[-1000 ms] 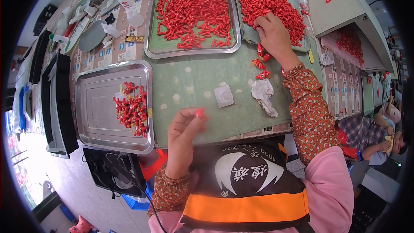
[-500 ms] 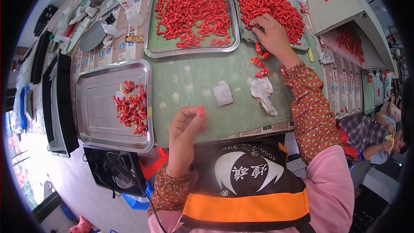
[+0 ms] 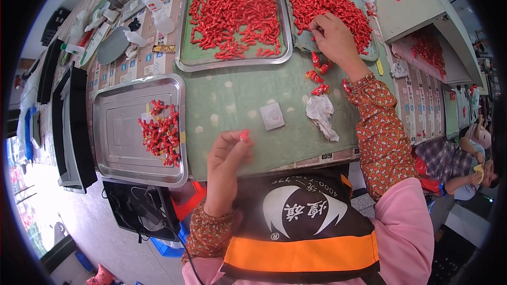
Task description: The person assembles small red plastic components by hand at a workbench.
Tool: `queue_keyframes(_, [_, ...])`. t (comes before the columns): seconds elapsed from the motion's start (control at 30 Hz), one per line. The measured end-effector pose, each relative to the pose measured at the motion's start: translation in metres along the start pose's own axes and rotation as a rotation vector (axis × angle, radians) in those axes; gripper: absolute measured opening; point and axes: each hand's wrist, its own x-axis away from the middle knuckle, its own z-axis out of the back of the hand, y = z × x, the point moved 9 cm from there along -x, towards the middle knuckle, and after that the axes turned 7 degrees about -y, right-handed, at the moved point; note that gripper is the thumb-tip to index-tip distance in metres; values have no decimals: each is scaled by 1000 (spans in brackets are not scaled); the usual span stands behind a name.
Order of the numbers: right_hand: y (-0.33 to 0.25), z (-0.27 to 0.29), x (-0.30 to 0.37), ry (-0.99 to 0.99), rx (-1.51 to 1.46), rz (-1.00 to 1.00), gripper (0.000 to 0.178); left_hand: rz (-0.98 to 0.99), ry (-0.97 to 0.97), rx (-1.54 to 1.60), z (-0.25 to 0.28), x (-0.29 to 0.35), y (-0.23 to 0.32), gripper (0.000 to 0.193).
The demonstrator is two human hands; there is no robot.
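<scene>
My left hand point(image 3: 226, 161) is closed, pinching a small red moulded piece point(image 3: 244, 135) between thumb and fingertip above the green mat point(image 3: 232, 100). At the near left edge of a heap of similar red pieces point(image 3: 330, 5), in the right-hand tray point(image 3: 303, 40), my right hand point(image 3: 337, 39) has its thumb and fingers pressed together. What its fingertips hold, if anything, is hidden. Below that hand, several red figures with gold-coloured parts point(image 3: 315, 76) lie on the mat. A white square block with a round hollow point(image 3: 272, 116) rests between my hands, and a crumpled white cloth point(image 3: 321, 115) lies to its right.
A metal tray point(image 3: 235, 62) with many red pieces stands at the back. On the left, another metal tray point(image 3: 116, 142) carries a cluster of red figures point(image 3: 162, 133). White squeeze bottles point(image 3: 163, 22) stand behind it. A cabinet point(image 3: 414, 8) borders the right; another person point(image 3: 462, 163) sits beyond.
My right hand has shifted slightly right and up at the heap's edge, its fingers more bunched. My left hand stays nearly in place with the red piece.
</scene>
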Motion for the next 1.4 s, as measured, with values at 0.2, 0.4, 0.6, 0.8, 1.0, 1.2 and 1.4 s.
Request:
queue_keyframes(0.2, [-19, -11, -5, -18, -72, 128, 13, -7, -11, -1, 2, -2, -2, 18])
queue_keyframes(0.4, [-15, -15, -12, -83, -55, 103, 15, -14, -27, 44, 5, -3, -5, 20])
queue_keyframes(0.6, [-17, -19, -18, -125, -15, 127, 15, -18, -24, 49, 8, -5, -6, 22])
queue_keyframes(0.8, [-22, -15, -9, -125, 6, 233, 17, -29, -21, 61, 9, -3, -6, 22])
queue_keyframes(1.0, [-42, 7, 19, -82, -172, 274, 11, -39, -27, 63, 10, -2, -8, 22])
queue_keyframes(1.2, [-64, 21, 51, -209, -603, 88, 10, -38, -24, 42, 7, -4, -6, 21])
queue_keyframes(1.4, [-93, 20, 88, -224, -968, -5, 14, -79, 14, 105, 1, -2, -7, 21])
